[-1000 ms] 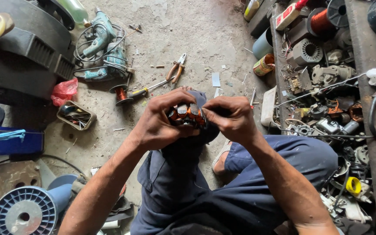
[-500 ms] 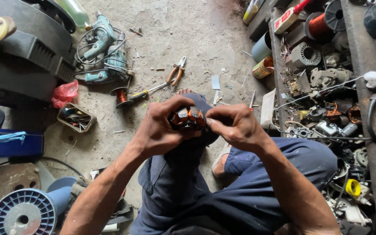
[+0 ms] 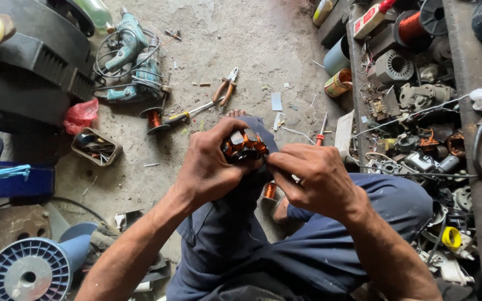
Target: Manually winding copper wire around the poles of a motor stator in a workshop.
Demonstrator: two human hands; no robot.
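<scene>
left hand (image 3: pixel 207 167) wraps tight around a copper-wound stator (image 3: pixel 244 145) over the raised knee, right hand (image 3: pixel 313 178) pinching at its edge, orange pliers (image 3: pixel 225 90) on concrete floor (image 3: pixel 263 50) beyond.

I count two power drills (image 3: pixel 132 61), one pair of pliers (image 3: pixel 225 90), two copper wire spools (image 3: pixel 153 119), and one blue reel (image 3: pixel 26 273).

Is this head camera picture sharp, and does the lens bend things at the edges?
Head view: soft, even daylight with only faint shadows on the floor. The left hand, right hand and copper-wound coil between them look sharp. The wide lens curves the edges: the shelf on the right bows, and the blue spool looks stretched. No strong glare.
</scene>
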